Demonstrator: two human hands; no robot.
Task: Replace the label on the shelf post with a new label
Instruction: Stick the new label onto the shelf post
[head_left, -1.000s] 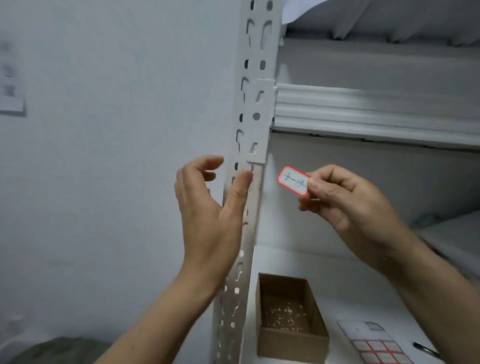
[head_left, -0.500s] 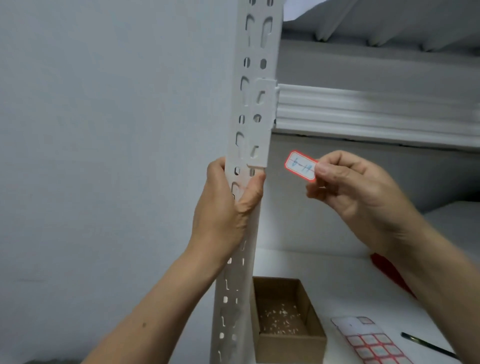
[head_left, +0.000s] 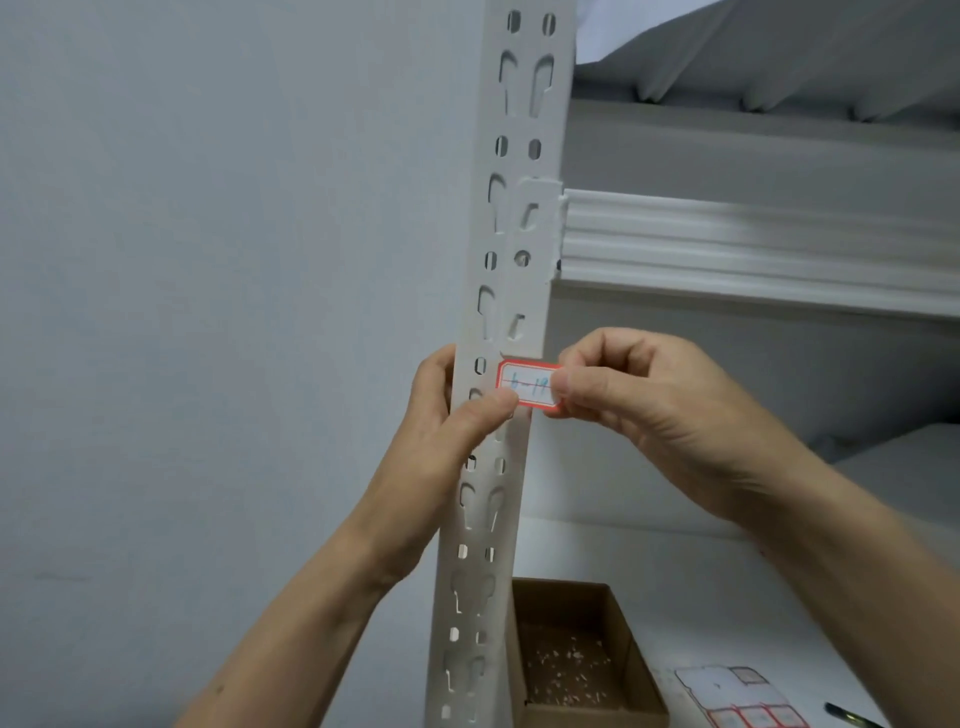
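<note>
My right hand (head_left: 670, 415) pinches the red-bordered paper label (head_left: 527, 385) against the white slotted metal post (head_left: 511, 270); my left hand (head_left: 441, 431) grips that post, thumb on the label's corner. Uneven pressing could leave it crooked or creased over a slot.

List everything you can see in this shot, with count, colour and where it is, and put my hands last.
shelf post: one, white, slotted, upright at centre
label: one, white with red border, blue writing, against the post
shelf beam: one, white, right of the post
cardboard box: one, brown, open, on the shelf below
label sheet: one, white and red, bottom right
pen: one, dark, bottom right edge
left hand: gripping the post, thumb on the label
right hand: pinching the label's right end
</note>
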